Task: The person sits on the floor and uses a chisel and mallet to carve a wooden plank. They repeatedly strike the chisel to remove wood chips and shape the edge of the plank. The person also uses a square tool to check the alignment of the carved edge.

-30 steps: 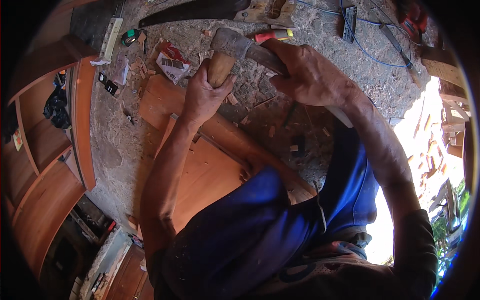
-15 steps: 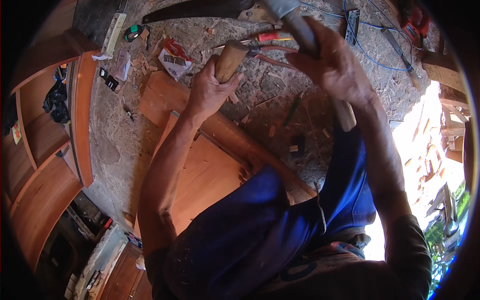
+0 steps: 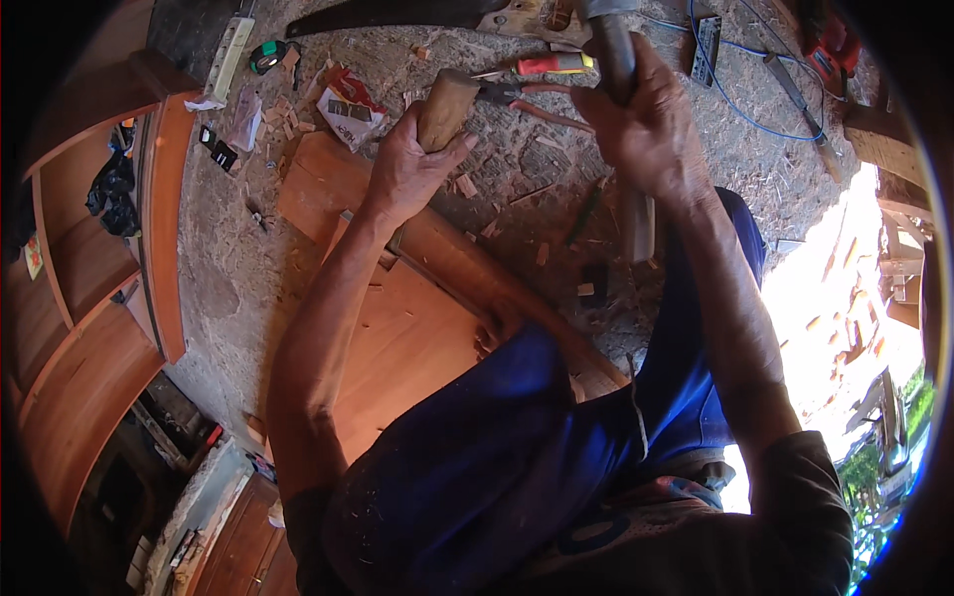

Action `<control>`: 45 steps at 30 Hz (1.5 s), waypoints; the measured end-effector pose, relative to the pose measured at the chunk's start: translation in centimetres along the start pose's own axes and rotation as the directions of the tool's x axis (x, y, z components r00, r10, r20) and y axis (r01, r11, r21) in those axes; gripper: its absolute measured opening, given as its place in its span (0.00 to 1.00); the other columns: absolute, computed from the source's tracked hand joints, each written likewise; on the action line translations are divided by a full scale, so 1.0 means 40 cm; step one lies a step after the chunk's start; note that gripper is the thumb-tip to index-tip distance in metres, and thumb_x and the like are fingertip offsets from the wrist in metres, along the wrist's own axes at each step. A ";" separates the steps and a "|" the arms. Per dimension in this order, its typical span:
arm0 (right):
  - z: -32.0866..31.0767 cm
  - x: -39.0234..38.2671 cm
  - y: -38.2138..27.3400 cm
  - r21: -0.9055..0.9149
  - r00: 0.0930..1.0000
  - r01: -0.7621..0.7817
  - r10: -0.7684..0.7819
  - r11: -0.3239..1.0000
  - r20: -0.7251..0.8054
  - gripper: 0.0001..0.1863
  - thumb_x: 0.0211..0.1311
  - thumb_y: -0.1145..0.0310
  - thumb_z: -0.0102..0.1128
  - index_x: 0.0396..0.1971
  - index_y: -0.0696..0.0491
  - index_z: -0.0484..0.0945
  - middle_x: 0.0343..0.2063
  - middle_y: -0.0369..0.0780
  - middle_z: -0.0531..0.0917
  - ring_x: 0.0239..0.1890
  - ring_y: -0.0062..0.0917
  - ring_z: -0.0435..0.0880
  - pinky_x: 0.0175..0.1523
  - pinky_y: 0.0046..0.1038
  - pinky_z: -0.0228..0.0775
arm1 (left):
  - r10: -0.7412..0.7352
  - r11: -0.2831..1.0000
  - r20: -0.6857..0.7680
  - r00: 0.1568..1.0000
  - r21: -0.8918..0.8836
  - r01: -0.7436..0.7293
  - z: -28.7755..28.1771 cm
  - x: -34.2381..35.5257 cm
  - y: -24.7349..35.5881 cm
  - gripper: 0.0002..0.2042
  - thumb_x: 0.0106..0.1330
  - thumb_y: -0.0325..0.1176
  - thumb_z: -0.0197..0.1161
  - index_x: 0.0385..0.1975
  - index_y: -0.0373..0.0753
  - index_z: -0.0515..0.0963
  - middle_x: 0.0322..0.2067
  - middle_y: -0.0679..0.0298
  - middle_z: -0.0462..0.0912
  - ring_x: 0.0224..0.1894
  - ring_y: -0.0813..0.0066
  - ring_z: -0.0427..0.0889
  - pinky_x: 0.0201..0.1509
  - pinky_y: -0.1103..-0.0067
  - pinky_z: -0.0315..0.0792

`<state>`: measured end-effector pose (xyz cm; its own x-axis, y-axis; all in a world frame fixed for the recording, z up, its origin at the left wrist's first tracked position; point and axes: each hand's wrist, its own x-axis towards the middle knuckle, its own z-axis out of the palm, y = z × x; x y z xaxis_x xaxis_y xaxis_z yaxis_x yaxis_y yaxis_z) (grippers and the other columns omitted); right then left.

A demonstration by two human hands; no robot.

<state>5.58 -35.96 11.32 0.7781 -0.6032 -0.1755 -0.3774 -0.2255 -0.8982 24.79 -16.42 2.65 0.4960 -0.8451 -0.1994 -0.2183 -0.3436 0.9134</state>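
Note:
My left hand (image 3: 405, 171) is wrapped round the thick wooden handle of a chisel (image 3: 448, 107). The handle's flat end points up and away from me; the blade is mostly hidden behind my hand and forearm. Below it lies a reddish-brown wooden board (image 3: 477, 266), beside a flat wooden panel (image 3: 417, 333) near my knee. To the right, my right hand (image 3: 651, 139) grips a hammer by its wooden handle (image 3: 637, 226), raised and apart from the chisel. The hammer's metal head (image 3: 606, 6) is cut off by the upper edge.
Pliers (image 3: 532, 99), a red-and-yellow screwdriver (image 3: 555, 64) and a handsaw (image 3: 397, 14) lie on the rough floor beyond my hands. Wood chips and a torn packet (image 3: 350, 107) are scattered there. A wooden cabinet (image 3: 164, 228) stands at left, a blue cable (image 3: 740, 94) at right.
My right hand and the hammer have shifted left, and the hammer's handle has swung more upright. My left hand keeps its hold on the chisel, nearly in place.

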 end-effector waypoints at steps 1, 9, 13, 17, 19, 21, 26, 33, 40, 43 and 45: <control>0.019 -0.007 0.017 -0.085 0.990 0.086 -0.076 0.993 0.115 0.23 0.59 0.71 0.64 0.54 0.56 0.72 0.24 0.43 0.80 0.27 0.32 0.84 0.33 0.34 0.75 | 0.001 0.999 0.008 1.000 0.034 -0.002 -0.003 -0.005 0.016 0.16 0.63 0.32 0.74 0.45 0.37 0.75 0.31 0.70 0.80 0.34 0.84 0.77 0.38 0.79 0.76; 0.041 -0.081 0.003 0.090 0.978 -0.135 0.119 0.987 0.169 0.22 0.59 0.69 0.62 0.52 0.58 0.73 0.27 0.45 0.80 0.30 0.33 0.84 0.40 0.36 0.75 | -0.179 0.979 0.245 0.953 -0.055 0.198 -0.135 -0.063 0.198 0.12 0.65 0.30 0.73 0.43 0.34 0.79 0.30 0.70 0.82 0.28 0.85 0.80 0.31 0.83 0.76; 0.049 -0.094 0.041 0.121 0.956 -0.226 0.197 0.967 0.215 0.24 0.58 0.67 0.64 0.55 0.57 0.75 0.29 0.41 0.81 0.31 0.24 0.82 0.40 0.33 0.75 | -0.043 0.999 -0.097 0.994 -0.035 0.040 -0.102 -0.051 0.181 0.13 0.64 0.30 0.73 0.43 0.34 0.79 0.31 0.70 0.83 0.33 0.85 0.80 0.35 0.82 0.77; 0.076 -0.122 0.067 0.186 0.949 -0.250 0.202 0.950 0.243 0.23 0.61 0.70 0.65 0.57 0.55 0.73 0.24 0.32 0.76 0.23 0.15 0.76 0.29 0.23 0.69 | 0.021 0.999 -0.058 0.998 -0.039 -0.024 -0.042 -0.034 0.109 0.13 0.63 0.31 0.74 0.43 0.35 0.79 0.33 0.70 0.83 0.33 0.84 0.79 0.37 0.82 0.76; 0.078 -0.126 0.075 0.191 0.953 -0.244 0.198 0.951 0.229 0.23 0.61 0.70 0.65 0.56 0.55 0.73 0.25 0.32 0.76 0.23 0.15 0.76 0.29 0.23 0.69 | 0.052 0.999 -0.053 0.997 -0.008 -0.053 -0.035 -0.036 0.083 0.14 0.63 0.32 0.74 0.44 0.35 0.79 0.33 0.69 0.83 0.33 0.84 0.79 0.38 0.81 0.77; 0.082 -0.128 0.075 0.207 0.952 -0.252 0.203 0.945 0.231 0.23 0.61 0.70 0.65 0.56 0.54 0.73 0.26 0.32 0.76 0.23 0.15 0.76 0.29 0.23 0.69 | 0.048 0.999 -0.059 0.997 0.024 -0.046 -0.036 -0.036 0.061 0.16 0.62 0.33 0.75 0.46 0.35 0.79 0.33 0.67 0.83 0.35 0.83 0.80 0.40 0.80 0.77; 0.081 -0.127 0.079 0.196 0.956 -0.236 0.191 0.952 0.223 0.24 0.61 0.69 0.65 0.57 0.54 0.73 0.26 0.33 0.76 0.24 0.15 0.77 0.29 0.23 0.69 | -0.006 1.000 -0.067 0.998 0.000 0.006 -0.045 -0.041 0.041 0.16 0.61 0.32 0.75 0.45 0.35 0.79 0.34 0.66 0.83 0.35 0.82 0.81 0.39 0.79 0.78; 0.042 -0.097 0.031 0.078 0.956 -0.181 0.156 0.980 0.250 0.24 0.61 0.69 0.67 0.56 0.55 0.73 0.25 0.32 0.77 0.25 0.16 0.77 0.30 0.23 0.70 | 0.071 0.994 -0.135 0.988 0.090 -0.059 -0.023 -0.046 0.025 0.14 0.63 0.30 0.74 0.42 0.34 0.76 0.31 0.66 0.83 0.32 0.82 0.82 0.37 0.79 0.79; 0.029 -0.007 -0.056 -0.243 0.972 0.112 -0.055 0.963 0.229 0.20 0.59 0.73 0.63 0.52 0.57 0.73 0.29 0.47 0.84 0.34 0.36 0.87 0.39 0.38 0.77 | 0.019 1.000 -0.058 0.998 0.006 -0.019 0.001 -0.037 0.032 0.16 0.61 0.32 0.75 0.43 0.34 0.77 0.32 0.63 0.84 0.30 0.79 0.84 0.33 0.77 0.79; 0.036 -0.005 -0.001 -0.216 0.918 0.310 -0.233 0.926 0.321 0.25 0.57 0.74 0.63 0.56 0.58 0.71 0.30 0.52 0.83 0.35 0.41 0.88 0.41 0.40 0.78 | 0.024 1.000 -0.103 0.994 0.014 -0.023 -0.011 -0.036 0.005 0.16 0.61 0.33 0.75 0.43 0.35 0.77 0.32 0.63 0.85 0.32 0.79 0.84 0.35 0.76 0.80; 0.011 0.003 -0.006 -0.110 0.909 0.384 -0.355 0.917 0.216 0.27 0.58 0.74 0.64 0.59 0.56 0.72 0.25 0.46 0.81 0.29 0.37 0.86 0.33 0.35 0.76 | 0.012 1.000 -0.133 0.991 0.027 -0.008 -0.017 -0.051 0.001 0.16 0.61 0.33 0.75 0.43 0.35 0.77 0.33 0.63 0.85 0.33 0.79 0.84 0.37 0.76 0.80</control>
<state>5.97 -35.64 11.36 0.9503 -0.3028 0.0724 -0.1020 -0.5227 -0.8464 24.33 -14.43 3.32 0.6008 -0.7871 -0.1399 -0.2446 -0.3475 0.9052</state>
